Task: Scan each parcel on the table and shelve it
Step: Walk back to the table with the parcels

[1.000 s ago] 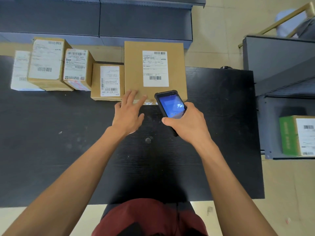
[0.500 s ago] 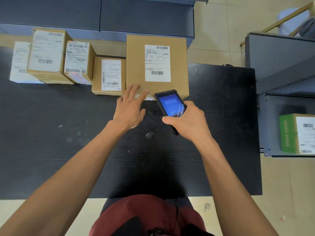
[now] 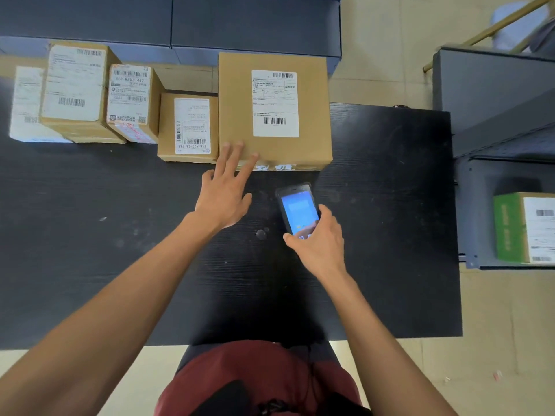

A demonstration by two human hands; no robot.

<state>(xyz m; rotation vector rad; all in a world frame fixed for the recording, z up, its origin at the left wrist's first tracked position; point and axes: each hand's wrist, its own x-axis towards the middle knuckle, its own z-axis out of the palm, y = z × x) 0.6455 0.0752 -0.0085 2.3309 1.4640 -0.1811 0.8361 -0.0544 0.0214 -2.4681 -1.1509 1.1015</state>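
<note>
Five labelled parcels are sitting in a row along the far edge of the black wood-grain table (image 3: 90, 265). Farthest left a flat white parcel (image 3: 25, 106) is lying partly behind a tall brown cardboard box with a large white label (image 3: 75, 85); just beside that a narrower brown box with a label printed 507-K503 447 (image 3: 132, 100) is standing, then a low brown carton with a sideways label (image 3: 189, 127), which is touching the large square brown cardboard box (image 3: 312, 115) at the right end of the row. The left hand (image 3: 223, 193) is reaching forward with straight, spread fingers, its fingertips (image 3: 240, 145) resting on the near left corner of the large square box's top and gripping nothing. To its right, the right hand (image 3: 318, 244) is curling round the lower end of a black handheld scanner with a lit blue screen (image 3: 297, 208), which is being held over the table just short of that box. Far right, a green-and-brown carton with a white label (image 3: 522, 226) is sitting inside a grey metal shelf unit (image 3: 474, 205). Behind the table, dark grey shelving (image 3: 240, 22) is running along the floor.
</note>
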